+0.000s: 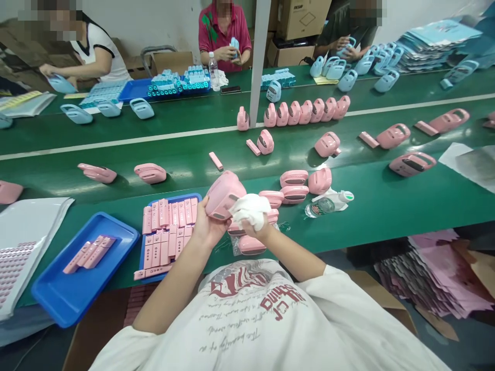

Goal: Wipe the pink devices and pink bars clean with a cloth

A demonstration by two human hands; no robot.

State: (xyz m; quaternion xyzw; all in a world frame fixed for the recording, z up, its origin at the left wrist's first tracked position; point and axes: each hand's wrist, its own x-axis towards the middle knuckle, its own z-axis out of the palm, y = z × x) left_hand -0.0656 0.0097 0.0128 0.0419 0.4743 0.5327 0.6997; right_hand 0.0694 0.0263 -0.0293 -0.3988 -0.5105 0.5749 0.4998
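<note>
My left hand [209, 226] grips a pink plastic device with a rounded body [224, 193], tilted above the near edge of the bench. Bunched in my right hand [257, 229] is a white cloth [251, 208], which meets the right side of the device in this view. Some of my right fingers are hidden by the cloth. Just behind and below it lie several more pink devices [253, 245], some on clear plastic film. A blue tray [193, 196] filled with pink button sticks [164, 245] sits left of my left hand.
A second blue tray [85, 273] holds a few pink sticks. Right of my hands lies a water bottle [320, 207]. Pink devices stand along the green belt [185, 154]. A white post [258, 62] rises beyond. Across it, three people [224, 31] handle blue devices.
</note>
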